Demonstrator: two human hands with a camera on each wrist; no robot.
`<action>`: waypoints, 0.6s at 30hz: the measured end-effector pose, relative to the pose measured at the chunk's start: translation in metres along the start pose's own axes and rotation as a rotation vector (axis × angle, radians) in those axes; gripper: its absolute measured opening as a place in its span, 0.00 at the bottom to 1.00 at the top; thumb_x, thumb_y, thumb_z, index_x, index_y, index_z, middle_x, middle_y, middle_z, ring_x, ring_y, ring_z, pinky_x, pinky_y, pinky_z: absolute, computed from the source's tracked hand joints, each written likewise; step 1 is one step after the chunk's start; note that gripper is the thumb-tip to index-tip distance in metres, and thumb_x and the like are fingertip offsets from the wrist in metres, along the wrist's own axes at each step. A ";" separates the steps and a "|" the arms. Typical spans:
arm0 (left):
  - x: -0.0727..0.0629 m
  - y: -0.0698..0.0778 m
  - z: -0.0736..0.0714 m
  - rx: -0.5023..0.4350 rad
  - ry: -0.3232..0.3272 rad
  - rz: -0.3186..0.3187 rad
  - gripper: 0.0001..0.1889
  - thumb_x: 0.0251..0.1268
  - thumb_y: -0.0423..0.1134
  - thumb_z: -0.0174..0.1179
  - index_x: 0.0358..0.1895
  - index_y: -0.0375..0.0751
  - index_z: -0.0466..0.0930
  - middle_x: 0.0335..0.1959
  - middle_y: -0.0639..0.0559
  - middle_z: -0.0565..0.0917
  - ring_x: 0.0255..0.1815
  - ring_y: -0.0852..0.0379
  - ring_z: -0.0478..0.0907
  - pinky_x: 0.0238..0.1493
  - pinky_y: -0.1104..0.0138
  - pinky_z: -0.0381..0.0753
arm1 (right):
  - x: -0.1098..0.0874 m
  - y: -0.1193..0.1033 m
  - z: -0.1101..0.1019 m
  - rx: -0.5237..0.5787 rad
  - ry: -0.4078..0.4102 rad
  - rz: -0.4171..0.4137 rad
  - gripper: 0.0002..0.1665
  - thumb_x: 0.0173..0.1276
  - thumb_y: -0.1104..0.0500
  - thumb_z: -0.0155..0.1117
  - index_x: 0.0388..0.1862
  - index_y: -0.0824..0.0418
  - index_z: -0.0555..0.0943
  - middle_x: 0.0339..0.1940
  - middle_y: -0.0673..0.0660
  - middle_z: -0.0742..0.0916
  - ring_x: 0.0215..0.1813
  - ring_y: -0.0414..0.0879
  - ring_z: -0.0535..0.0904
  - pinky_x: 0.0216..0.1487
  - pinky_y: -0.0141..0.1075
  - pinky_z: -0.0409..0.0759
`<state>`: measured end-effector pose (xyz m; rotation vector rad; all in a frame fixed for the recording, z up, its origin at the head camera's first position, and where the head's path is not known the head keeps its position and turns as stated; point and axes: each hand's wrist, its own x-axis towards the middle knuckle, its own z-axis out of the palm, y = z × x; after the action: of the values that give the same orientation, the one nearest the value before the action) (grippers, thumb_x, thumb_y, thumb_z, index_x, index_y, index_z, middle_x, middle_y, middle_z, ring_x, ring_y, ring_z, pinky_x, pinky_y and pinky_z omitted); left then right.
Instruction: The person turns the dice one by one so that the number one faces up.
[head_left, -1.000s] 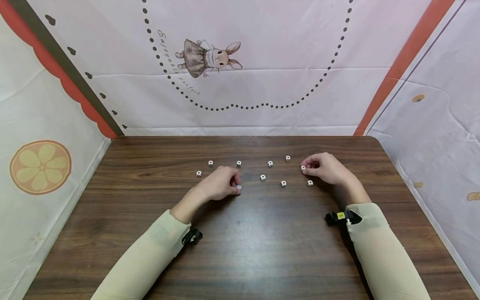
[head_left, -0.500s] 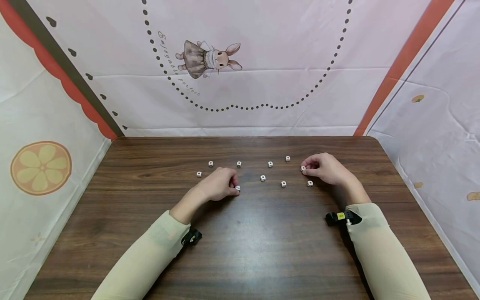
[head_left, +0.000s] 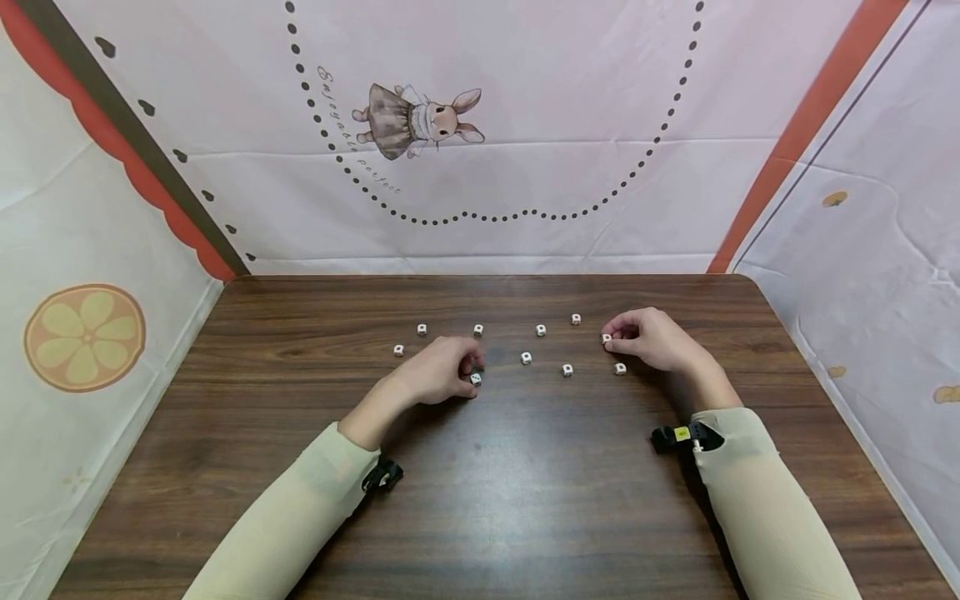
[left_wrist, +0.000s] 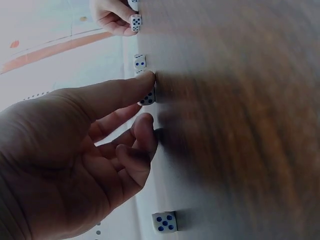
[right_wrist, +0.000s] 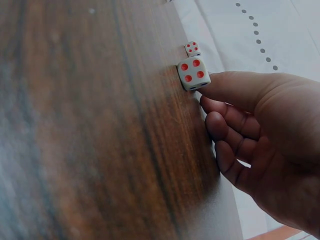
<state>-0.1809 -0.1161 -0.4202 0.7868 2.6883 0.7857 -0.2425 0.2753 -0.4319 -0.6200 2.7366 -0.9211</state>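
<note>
In the head view my left hand (head_left: 433, 371) is low over the table, thumb and index finger parted around a white die (head_left: 476, 379) with several dark pips on top. In the left wrist view the thumb partly covers this die (left_wrist: 147, 98), and the other fingers are loosely bent. To the right, my right hand (head_left: 651, 337) pinches another white die (head_left: 606, 339) between thumb and index finger. A nearer die (head_left: 619, 368) lies just in front of that hand. Its red pips face the right wrist view, where the die (right_wrist: 194, 73) overlaps the thumb tip.
Several more white dice, each with a single large pip on top, lie scattered between and beyond the hands, including a die (head_left: 526, 357) and a die (head_left: 398, 350). The brown wooden table (head_left: 495, 500) ends at a printed cloth wall (head_left: 540, 183) behind.
The left thumb and index finger have spread apart from their die, which now shows more fully, turned and slightly left of before. The right hand has kept its place and its pinch.
</note>
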 end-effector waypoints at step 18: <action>-0.002 0.003 -0.002 0.031 -0.024 0.029 0.07 0.62 0.32 0.76 0.37 0.43 0.86 0.31 0.55 0.81 0.35 0.60 0.76 0.43 0.63 0.77 | 0.000 0.001 0.001 -0.008 0.000 0.003 0.05 0.73 0.61 0.73 0.46 0.60 0.89 0.34 0.51 0.87 0.40 0.47 0.79 0.43 0.39 0.76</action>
<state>-0.1784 -0.1159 -0.4167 0.8385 2.6794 0.7380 -0.2426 0.2754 -0.4329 -0.6168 2.7419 -0.9106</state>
